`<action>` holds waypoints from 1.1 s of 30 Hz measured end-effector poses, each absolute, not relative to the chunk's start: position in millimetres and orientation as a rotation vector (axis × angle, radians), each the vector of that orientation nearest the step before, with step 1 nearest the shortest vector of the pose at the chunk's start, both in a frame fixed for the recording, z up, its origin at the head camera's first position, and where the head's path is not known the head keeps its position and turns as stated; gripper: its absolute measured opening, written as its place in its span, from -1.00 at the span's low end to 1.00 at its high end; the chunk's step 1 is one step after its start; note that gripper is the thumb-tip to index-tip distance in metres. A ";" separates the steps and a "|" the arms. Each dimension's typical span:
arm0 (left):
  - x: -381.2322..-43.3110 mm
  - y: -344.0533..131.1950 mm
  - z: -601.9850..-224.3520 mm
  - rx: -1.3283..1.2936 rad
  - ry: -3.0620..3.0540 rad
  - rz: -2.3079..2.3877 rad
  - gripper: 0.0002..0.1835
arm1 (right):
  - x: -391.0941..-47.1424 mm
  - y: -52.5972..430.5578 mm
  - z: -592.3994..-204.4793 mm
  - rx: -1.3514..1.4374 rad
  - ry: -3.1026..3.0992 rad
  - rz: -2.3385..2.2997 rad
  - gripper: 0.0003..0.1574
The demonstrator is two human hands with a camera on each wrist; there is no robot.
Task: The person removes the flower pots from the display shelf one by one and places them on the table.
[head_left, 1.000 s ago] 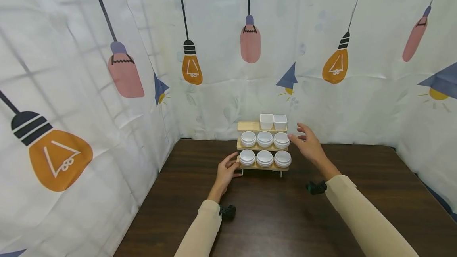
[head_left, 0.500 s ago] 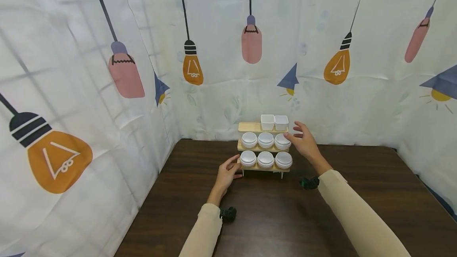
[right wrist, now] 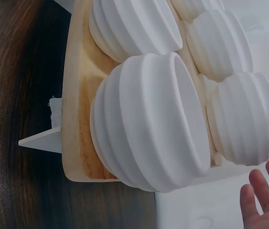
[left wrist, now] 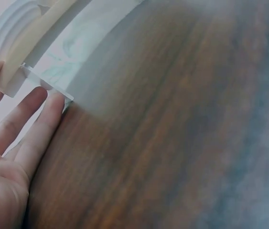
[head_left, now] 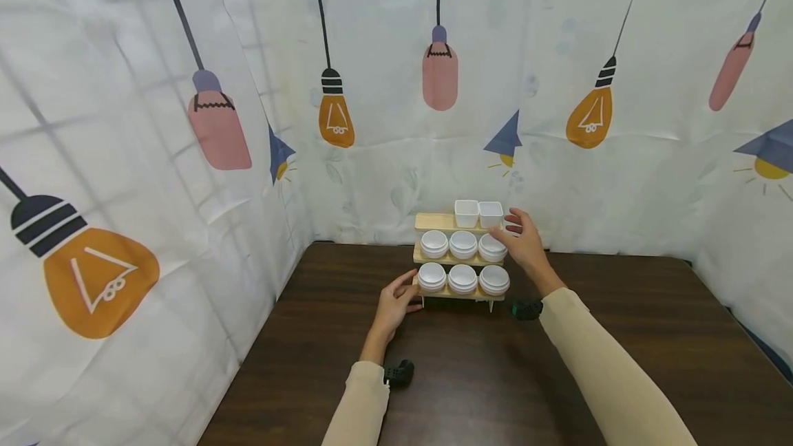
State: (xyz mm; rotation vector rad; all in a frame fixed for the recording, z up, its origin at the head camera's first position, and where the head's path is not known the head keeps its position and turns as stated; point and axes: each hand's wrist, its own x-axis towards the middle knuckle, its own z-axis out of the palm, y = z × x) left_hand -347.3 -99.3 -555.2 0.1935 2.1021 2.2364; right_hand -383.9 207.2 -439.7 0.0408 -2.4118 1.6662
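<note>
A three-tier wooden stand [head_left: 434, 221] holds white ribbed round pots on its two lower tiers and two white square pots [head_left: 467, 213] at the top right. My left hand [head_left: 392, 305] is at the bottom tier's left end. In the left wrist view, its fairly straight fingers [left wrist: 36, 138] touch the board end [left wrist: 12, 78] and the thin leg [left wrist: 48, 82]. To the stand's right is my right hand [head_left: 526, 245], fingers spread, its thumb by the middle tier's right round pot [head_left: 492, 250]. In the right wrist view, the fingers [right wrist: 264, 193] lie just beside that pot, holding nothing; contact cannot be told.
The stand is on a dark brown wooden table [head_left: 458, 377], near its back edge. Behind and to the left hangs a white cloth [head_left: 372, 177] printed with lamps and bulbs. Dark wrist cameras [head_left: 399, 373] are strapped to both wrists.
My right hand has moved left, closer to the upper right of the stand. The left hand stays at the lower left corner. No pot has visibly moved on the stand.
</note>
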 end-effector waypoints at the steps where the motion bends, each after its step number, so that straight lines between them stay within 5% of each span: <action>1: -346.7 -99.6 -555.5 0.193 2.101 2.239 -0.49 | -385.3 206.0 -440.4 0.045 -2.402 1.674 0.11; 33: -345.8 -102.7 -555.1 0.214 2.080 2.219 -0.45 | -406.6 202.2 -432.0 0.201 -2.398 1.687 0.08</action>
